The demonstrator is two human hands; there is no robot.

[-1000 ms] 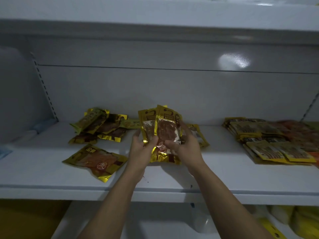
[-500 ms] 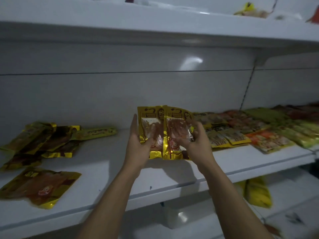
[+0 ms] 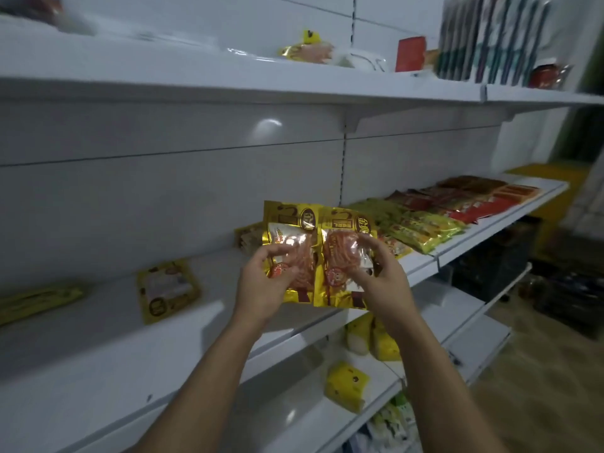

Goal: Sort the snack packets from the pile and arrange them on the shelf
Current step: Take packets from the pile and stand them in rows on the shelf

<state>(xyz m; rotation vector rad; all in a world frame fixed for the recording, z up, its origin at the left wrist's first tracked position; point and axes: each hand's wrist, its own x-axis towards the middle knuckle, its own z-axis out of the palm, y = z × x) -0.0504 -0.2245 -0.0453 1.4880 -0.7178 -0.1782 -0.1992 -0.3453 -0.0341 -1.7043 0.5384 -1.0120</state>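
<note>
**Two gold packets held up before the shelf**

The left hand (image 3: 261,282) is gripping the left packet (image 3: 289,223) by its lower half, fingers curled round it. The right hand (image 3: 382,276) is holding the right packet (image 3: 343,228) the same way, fingertips lying over its clear window. Both packets are standing upright in the air, side by side with their inner edges meeting, in front of the white shelf (image 3: 98,354) and not touching it. On the shelf, left of the hands, a yellow packet (image 3: 166,289) is lying flat, and a blurred one (image 3: 36,302) is lying at the far left. To the right, rows (image 3: 425,223) of green, yellow and red packets are lying flat along the board. Yellow bags (image 3: 346,384) are sitting on the lower shelf.
</note>
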